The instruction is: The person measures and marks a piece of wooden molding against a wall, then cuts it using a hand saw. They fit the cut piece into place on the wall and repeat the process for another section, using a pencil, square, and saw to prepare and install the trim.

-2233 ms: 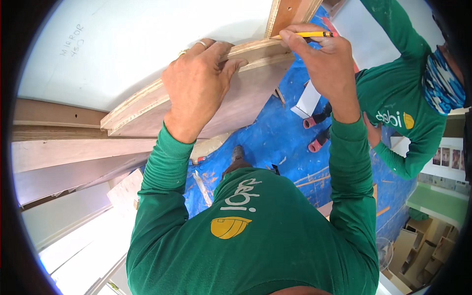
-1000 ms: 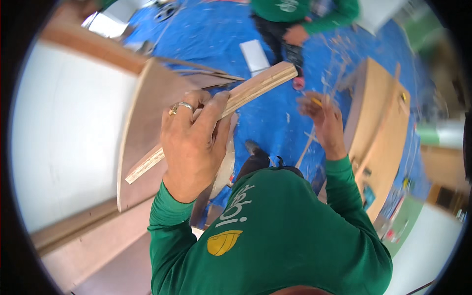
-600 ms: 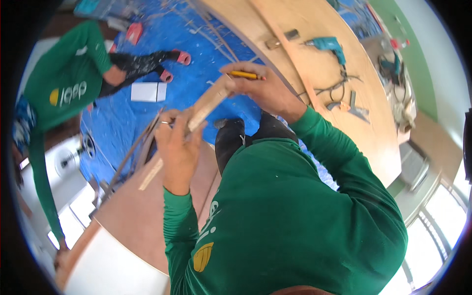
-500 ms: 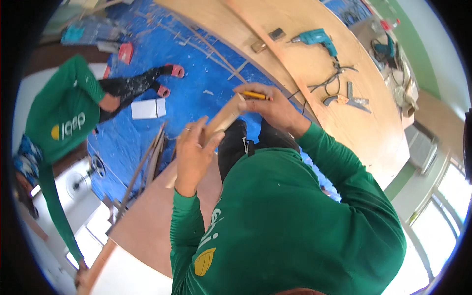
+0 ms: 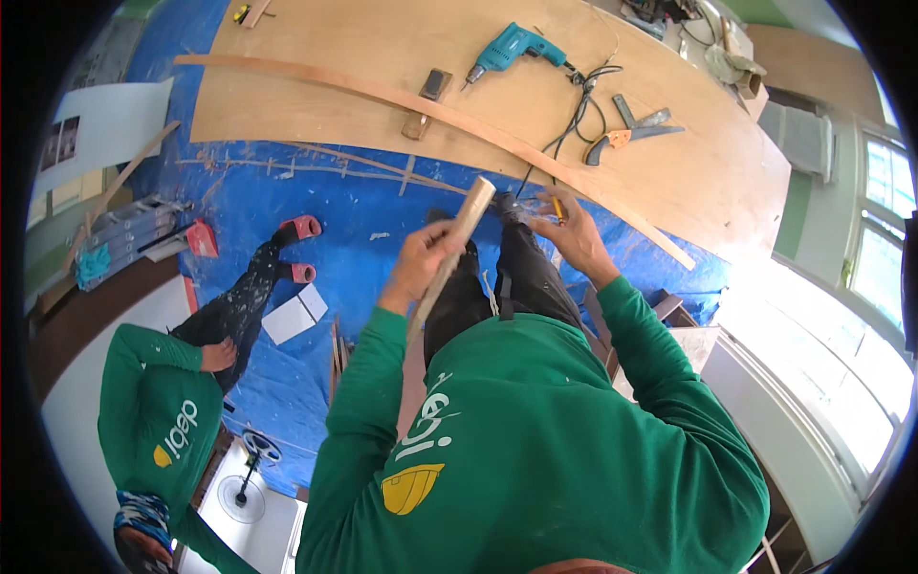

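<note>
My left hand (image 5: 421, 263) is closed round a pale wooden strip (image 5: 466, 218), which slants upward in front of my legs. In my right hand (image 5: 574, 236) a yellow pencil (image 5: 557, 210) is held between the fingers, apart from the strip. Beyond both hands lies a large plywood sheet (image 5: 316, 105), with a long thin wooden batten (image 5: 382, 93) across it. The batten's right end sticks out past the sheet's near edge, close to my right hand.
On the plywood lie a teal power drill (image 5: 512, 50) with a black cord (image 5: 580, 105), a hand plane (image 5: 426, 103) and an orange-handled saw (image 5: 622, 139). A co-worker (image 5: 163, 411) in green stands at left. Blue sheeting (image 5: 368, 210) covers the floor. A fan (image 5: 241, 497) stands lower left.
My right hand has come off the wooden strip and moved right with the pencil. The strip stays in my left hand. My view has turned, and the plywood now spans the top.
</note>
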Motion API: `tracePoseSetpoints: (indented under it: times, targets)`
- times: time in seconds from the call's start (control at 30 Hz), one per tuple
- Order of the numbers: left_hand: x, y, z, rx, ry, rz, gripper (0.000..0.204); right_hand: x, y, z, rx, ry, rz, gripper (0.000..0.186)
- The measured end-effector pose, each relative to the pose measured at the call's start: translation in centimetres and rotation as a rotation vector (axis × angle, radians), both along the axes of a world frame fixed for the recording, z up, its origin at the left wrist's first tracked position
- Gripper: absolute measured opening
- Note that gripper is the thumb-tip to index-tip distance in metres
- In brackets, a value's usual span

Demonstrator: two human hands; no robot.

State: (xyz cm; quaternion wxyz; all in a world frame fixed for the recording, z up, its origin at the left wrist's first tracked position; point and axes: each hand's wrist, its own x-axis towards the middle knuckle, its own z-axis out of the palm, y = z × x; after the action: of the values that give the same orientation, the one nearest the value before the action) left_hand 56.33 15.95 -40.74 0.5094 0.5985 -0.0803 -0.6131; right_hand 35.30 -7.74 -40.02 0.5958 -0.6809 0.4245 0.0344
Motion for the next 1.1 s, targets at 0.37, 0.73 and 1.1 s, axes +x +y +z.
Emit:
tracePoseSetpoints:
  times: [0.37, 0.73, 1.1]
  targets:
    - [6.8, -5.2, -5.5, 0.101, -0.566, 0.046, 0.045, -11.8, -12.2, -19.2, -0.642, 0.464, -0.220, 0.053]
    - [6.8, -7.0, -8.1, 0.421, -0.718, 0.279, 0.043, -10.8, -19.8, -21.4, -0.884, 0.651, -0.011, 0.076]
    - [11.3, -7.7, -12.6, 0.379, -0.712, 0.162, 0.047, 2.9, -9.5, -21.5, -0.781, 0.153, 0.472, 0.057]
